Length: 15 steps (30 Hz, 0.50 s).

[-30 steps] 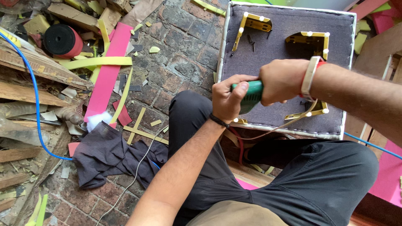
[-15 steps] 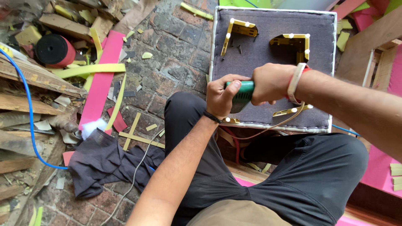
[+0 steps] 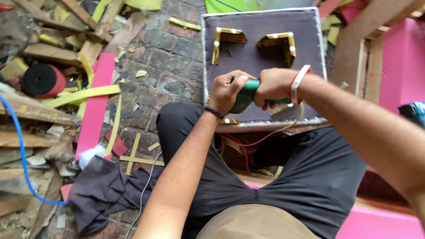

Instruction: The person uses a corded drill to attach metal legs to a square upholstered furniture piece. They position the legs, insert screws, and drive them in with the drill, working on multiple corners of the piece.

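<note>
Both hands are clenched around a green power tool (image 3: 246, 94): the left hand (image 3: 228, 90) beside the right hand (image 3: 275, 87), low over the dark upholstered panel (image 3: 261, 57) near its front edge. Two gold corner brackets (image 3: 226, 39) sit further back. The brick floor (image 3: 170, 62) alongside is cluttered; the tool's tip is hidden.

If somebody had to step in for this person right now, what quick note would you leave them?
Left hand and right hand both grip the green power tool, pressed onto the near edge of the grey upholstered panel.
Two gold corner brackets sit fixed at the far side; another gold bracket shows under the hands.
Whether the near brackets are fully fastened is hidden.
Fabric scraps lie on the brick floor.
</note>
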Tool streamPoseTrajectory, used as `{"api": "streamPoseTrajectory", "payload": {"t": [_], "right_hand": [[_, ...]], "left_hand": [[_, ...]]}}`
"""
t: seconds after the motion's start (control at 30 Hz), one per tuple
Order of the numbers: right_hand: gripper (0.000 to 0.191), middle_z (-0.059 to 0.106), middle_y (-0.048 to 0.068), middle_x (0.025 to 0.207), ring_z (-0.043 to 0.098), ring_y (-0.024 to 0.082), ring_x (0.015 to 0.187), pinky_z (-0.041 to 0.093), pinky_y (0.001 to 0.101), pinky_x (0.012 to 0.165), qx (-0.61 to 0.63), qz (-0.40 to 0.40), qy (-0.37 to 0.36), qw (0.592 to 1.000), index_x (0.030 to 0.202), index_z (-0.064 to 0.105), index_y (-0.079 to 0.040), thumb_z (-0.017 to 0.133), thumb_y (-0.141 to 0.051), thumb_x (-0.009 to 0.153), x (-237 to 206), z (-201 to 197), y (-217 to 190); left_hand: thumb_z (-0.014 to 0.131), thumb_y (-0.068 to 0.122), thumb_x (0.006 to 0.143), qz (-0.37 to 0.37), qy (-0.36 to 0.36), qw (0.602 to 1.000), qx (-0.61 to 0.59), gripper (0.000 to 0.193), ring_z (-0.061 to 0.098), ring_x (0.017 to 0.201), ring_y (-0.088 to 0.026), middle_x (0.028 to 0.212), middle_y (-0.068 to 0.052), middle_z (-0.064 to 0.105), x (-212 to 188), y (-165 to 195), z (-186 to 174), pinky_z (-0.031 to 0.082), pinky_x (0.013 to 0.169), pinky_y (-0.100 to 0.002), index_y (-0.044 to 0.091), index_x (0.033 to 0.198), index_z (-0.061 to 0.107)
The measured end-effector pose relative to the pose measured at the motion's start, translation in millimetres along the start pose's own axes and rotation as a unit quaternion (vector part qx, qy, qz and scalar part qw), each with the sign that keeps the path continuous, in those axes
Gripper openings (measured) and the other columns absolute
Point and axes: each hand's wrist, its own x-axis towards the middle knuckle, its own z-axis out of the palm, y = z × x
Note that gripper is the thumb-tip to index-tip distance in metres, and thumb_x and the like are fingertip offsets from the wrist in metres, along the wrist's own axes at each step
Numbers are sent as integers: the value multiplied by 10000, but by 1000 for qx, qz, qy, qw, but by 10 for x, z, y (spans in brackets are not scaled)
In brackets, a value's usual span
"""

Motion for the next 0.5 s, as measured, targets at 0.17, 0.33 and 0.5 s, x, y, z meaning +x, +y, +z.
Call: {"api": "streamPoseTrajectory", "payload": {"t": [0.17,0.33,0.5], "right_hand": [[227,755,108,689,676,204,585,517,348,562,142,5,19,990,765,828,3,793,-203,676,-115,229,475],[321,772,132,810,688,208,670,551,338,614,260,-49,82,961,943,803,9,741,-153,673,-157,324,1215],[444,730,177,969,715,261,861,579,383,736,571,-227,148,775,1111,699,59,651,-87,695,-96,807,1926]], "left_hand": [[547,444,961,-76,-16,995,64,459,724,859,-158,952,-89,740,-125,-306,166,606,695,-297,68,1149,732],[559,486,1014,-67,156,977,129,526,723,1183,-241,1275,-138,738,-438,-874,-161,579,1011,-366,57,1288,687],[699,423,835,-294,151,910,251,671,686,1162,-317,1255,-192,702,-641,-1160,-260,527,1011,-414,66,1389,578]]}}
